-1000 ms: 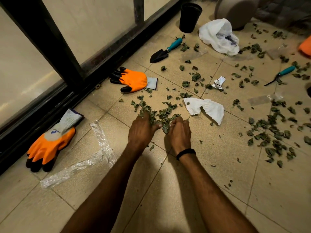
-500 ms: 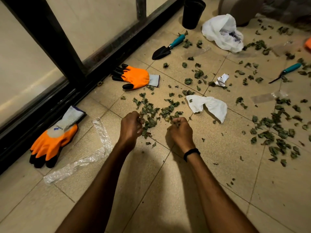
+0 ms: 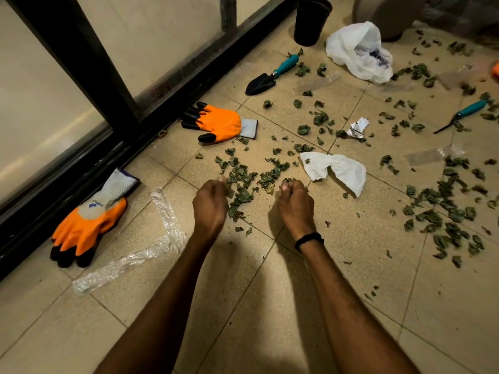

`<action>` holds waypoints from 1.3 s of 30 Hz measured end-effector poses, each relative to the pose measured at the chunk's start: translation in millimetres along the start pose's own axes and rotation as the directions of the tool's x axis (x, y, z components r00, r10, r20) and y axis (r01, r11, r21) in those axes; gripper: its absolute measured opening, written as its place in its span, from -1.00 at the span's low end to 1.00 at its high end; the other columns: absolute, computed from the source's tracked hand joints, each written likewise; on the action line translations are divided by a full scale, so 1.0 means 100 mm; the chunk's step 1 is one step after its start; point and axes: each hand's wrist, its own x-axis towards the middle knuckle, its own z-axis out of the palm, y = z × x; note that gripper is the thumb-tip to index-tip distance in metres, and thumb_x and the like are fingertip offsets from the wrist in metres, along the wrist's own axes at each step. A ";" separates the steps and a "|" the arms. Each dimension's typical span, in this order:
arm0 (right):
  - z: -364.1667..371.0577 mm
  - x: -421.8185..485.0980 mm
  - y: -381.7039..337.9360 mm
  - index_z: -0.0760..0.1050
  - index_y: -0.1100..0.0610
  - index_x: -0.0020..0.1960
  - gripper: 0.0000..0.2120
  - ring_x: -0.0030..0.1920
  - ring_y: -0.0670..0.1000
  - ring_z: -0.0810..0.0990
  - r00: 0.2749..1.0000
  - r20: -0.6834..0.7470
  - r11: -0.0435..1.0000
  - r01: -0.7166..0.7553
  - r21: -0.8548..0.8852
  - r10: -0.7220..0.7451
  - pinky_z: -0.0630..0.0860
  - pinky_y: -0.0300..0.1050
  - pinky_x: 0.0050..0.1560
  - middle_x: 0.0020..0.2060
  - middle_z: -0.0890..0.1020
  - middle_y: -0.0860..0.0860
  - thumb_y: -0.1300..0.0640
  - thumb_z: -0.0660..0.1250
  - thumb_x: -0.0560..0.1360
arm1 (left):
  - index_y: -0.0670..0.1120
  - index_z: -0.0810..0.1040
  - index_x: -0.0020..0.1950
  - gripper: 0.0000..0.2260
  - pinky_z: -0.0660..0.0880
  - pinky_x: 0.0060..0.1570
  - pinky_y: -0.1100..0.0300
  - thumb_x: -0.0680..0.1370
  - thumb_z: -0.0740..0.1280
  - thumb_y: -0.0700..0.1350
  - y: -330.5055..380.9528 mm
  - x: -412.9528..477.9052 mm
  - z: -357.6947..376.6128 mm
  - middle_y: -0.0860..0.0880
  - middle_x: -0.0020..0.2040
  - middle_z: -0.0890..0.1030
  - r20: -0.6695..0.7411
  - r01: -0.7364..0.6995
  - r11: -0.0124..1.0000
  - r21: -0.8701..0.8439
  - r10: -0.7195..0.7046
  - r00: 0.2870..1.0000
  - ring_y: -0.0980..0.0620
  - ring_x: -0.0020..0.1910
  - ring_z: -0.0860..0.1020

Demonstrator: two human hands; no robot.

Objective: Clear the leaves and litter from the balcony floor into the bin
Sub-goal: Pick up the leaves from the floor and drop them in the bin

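**Both fists at the leaf pile, litter spread across the tiles**

Nearest the camera, the beige tiled floor [image 3: 243, 306] lies bare between and below the two forearms. To the left a strip of clear plastic film [image 3: 162, 238] trails over the tiles, and beside it a near orange glove [image 3: 89, 225] rests against the black frame [image 3: 108, 76] of the glazed railing, which shuts in the whole left edge.

The left hand [image 3: 210, 203] is curled tight at the left side of a pile of leaves [image 3: 243, 184], with leaves bunched against its fingers. The right hand [image 3: 295, 205] is clenched on a tuft that pokes out above its knuckles. The two hands are apart, with the pile between them.

Just beyond lies a white tissue [image 3: 337, 168], and more leaves scatter thickly to the right. Farther off are a second orange glove [image 3: 218, 125] by the frame, a crumpled paper scrap [image 3: 357, 126], a teal-handled trowel [image 3: 272, 75] and a teal-handled fork tool [image 3: 464, 114]. At the back stand a white plastic bag [image 3: 359, 52] and a black pot [image 3: 310, 20].
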 end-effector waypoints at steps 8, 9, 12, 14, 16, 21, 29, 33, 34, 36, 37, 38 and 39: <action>-0.05 -0.03 0.08 0.55 0.16 -0.07 -0.73 -0.17 -0.03 0.60 0.996 -0.086 1.000 -0.028 -0.004 0.028 0.39 -0.19 -0.16 -0.21 0.64 -0.02 0.01 0.21 0.65 | -0.12 0.49 0.19 -0.69 0.38 -0.17 0.12 0.63 0.31 0.10 -0.15 -0.06 0.31 -0.14 -0.01 0.59 0.206 -0.324 0.654 0.683 0.253 0.945 -0.06 -0.09 0.52; -0.08 -0.02 0.09 0.52 0.16 -0.11 -0.72 -0.24 -0.06 0.56 0.991 -0.129 0.999 -0.034 -0.006 0.033 0.31 -0.20 -0.21 -0.27 0.62 -0.05 -0.02 0.24 0.63 | -0.13 0.51 0.12 -0.77 0.35 -0.19 0.14 0.67 0.26 0.03 -0.14 -0.06 0.30 -0.12 -0.07 0.59 0.193 -0.354 0.670 0.653 0.305 0.933 -0.03 -0.15 0.50; -0.14 0.05 0.07 0.50 0.16 -0.04 -0.77 -0.11 0.02 0.58 0.980 -0.199 0.998 -0.031 -0.049 0.020 0.28 -0.22 -0.17 -0.19 0.60 0.00 -0.02 0.28 0.61 | -0.11 0.46 -0.03 -0.78 0.34 -0.29 0.15 0.72 0.14 -0.05 -0.06 -0.09 0.22 -0.01 -0.24 0.52 0.173 -0.424 0.789 0.445 0.388 0.905 0.08 -0.31 0.45; -0.12 0.12 0.06 0.47 0.16 0.21 -0.75 0.13 0.10 0.56 0.990 -0.144 0.996 -0.007 -0.089 -0.005 0.34 -0.25 0.00 0.07 0.61 0.10 0.03 0.28 0.61 | -0.15 0.49 -0.03 -0.74 0.36 -0.35 0.23 0.72 0.12 -0.06 0.01 -0.12 0.18 -0.01 -0.27 0.52 0.152 -0.324 0.914 0.245 0.294 0.944 0.17 -0.35 0.46; -0.05 0.15 0.05 0.39 0.13 0.32 -0.68 0.15 0.11 0.54 0.999 -0.043 0.989 0.014 -0.146 -0.020 0.35 -0.22 0.01 0.15 0.58 0.12 0.06 0.28 0.62 | -0.19 0.53 -0.07 -0.73 0.36 -0.43 0.18 0.70 0.14 -0.09 0.07 -0.12 0.15 -0.05 -0.30 0.51 0.127 -0.042 0.998 -0.040 0.047 0.991 0.08 -0.39 0.41; -0.02 0.11 0.09 0.38 0.16 0.05 -0.83 -0.11 0.07 0.51 1.000 -0.022 0.989 -0.016 -0.145 0.013 0.34 -0.18 -0.18 -0.09 0.58 0.07 0.05 0.26 0.62 | -0.11 0.40 -0.17 -0.92 0.15 -0.56 0.23 0.47 0.22 -0.11 0.05 0.02 0.00 -0.06 -0.33 0.49 0.267 0.425 0.661 -0.618 -0.332 0.905 0.07 -0.49 0.22; -0.15 -0.03 0.04 0.43 0.15 0.11 -0.88 -0.31 -0.06 0.58 0.972 0.116 0.883 -0.235 0.407 0.205 0.50 -0.23 -0.37 -0.18 0.63 0.06 0.14 0.17 0.64 | -0.20 0.51 -0.07 -0.70 0.23 -0.49 0.26 0.29 0.10 -0.25 0.07 -0.06 -0.13 -0.18 -0.20 0.61 0.386 0.505 0.304 -0.808 -0.375 0.843 0.05 -0.44 0.29; -0.28 -0.05 -0.03 0.47 0.22 -0.15 -0.77 -0.44 0.00 0.48 0.919 0.284 0.523 -0.389 0.758 0.272 0.32 -0.23 -0.55 -0.34 0.54 0.13 0.28 0.06 0.56 | -0.12 0.45 -0.24 -0.86 0.18 -0.52 0.30 0.37 0.10 -0.19 0.08 -0.09 -0.13 -0.07 -0.34 0.48 0.394 0.530 0.300 -0.793 -0.411 0.822 0.06 -0.46 0.28; -0.31 -0.04 -0.04 0.44 0.20 -0.21 -0.77 -0.43 0.02 0.45 0.904 0.328 0.416 -0.419 0.807 0.274 0.28 -0.24 -0.55 -0.35 0.52 0.14 0.25 0.06 0.54 | -0.08 0.39 -0.28 -0.86 0.14 -0.52 0.31 0.42 0.08 -0.16 0.08 -0.10 -0.13 -0.03 -0.38 0.40 0.380 0.531 0.321 -0.784 -0.428 0.820 0.07 -0.47 0.25; -0.34 -0.03 -0.02 0.39 0.15 -0.31 -0.71 -0.45 0.02 0.40 0.887 0.369 0.328 -0.449 0.831 0.278 0.21 -0.25 -0.55 -0.38 0.50 0.13 0.13 0.09 0.56 | -0.02 0.32 -0.32 -0.80 0.06 -0.51 0.30 0.50 0.06 -0.11 0.03 -0.09 -0.13 0.03 -0.41 0.26 0.296 0.512 0.474 -0.716 -0.458 0.838 0.07 -0.50 0.17; -0.33 -0.02 -0.01 0.38 0.13 -0.33 -0.68 -0.47 0.00 0.38 0.882 0.373 0.334 -0.458 0.824 0.290 0.19 -0.26 -0.56 -0.41 0.49 0.11 0.08 0.14 0.58 | -0.01 0.32 -0.32 -0.78 0.07 -0.50 0.29 0.53 0.07 -0.10 -0.02 -0.09 -0.13 0.03 -0.41 0.25 0.214 0.458 0.615 -0.642 -0.429 0.878 0.06 -0.50 0.17; -0.32 -0.02 -0.01 0.38 0.12 -0.34 -0.66 -0.49 -0.01 0.37 0.879 0.367 0.366 -0.463 0.807 0.304 0.19 -0.27 -0.58 -0.44 0.48 0.08 0.05 0.20 0.59 | -0.02 0.35 -0.31 -0.76 0.15 -0.51 0.27 0.57 0.10 -0.08 -0.07 -0.10 -0.12 0.02 -0.41 0.30 0.110 0.344 0.791 -0.506 -0.336 0.935 0.04 -0.49 0.23; -0.29 -0.01 0.00 0.39 0.12 -0.32 -0.66 -0.51 -0.03 0.37 0.882 0.348 0.415 -0.460 0.785 0.318 0.20 -0.27 -0.59 -0.45 0.48 0.06 0.04 0.26 0.60 | -0.03 0.40 -0.27 -0.73 0.27 -0.51 0.21 0.62 0.11 -0.04 -0.12 -0.11 -0.12 0.00 -0.39 0.40 0.027 0.187 0.934 -0.304 -0.188 0.982 -0.01 -0.47 0.33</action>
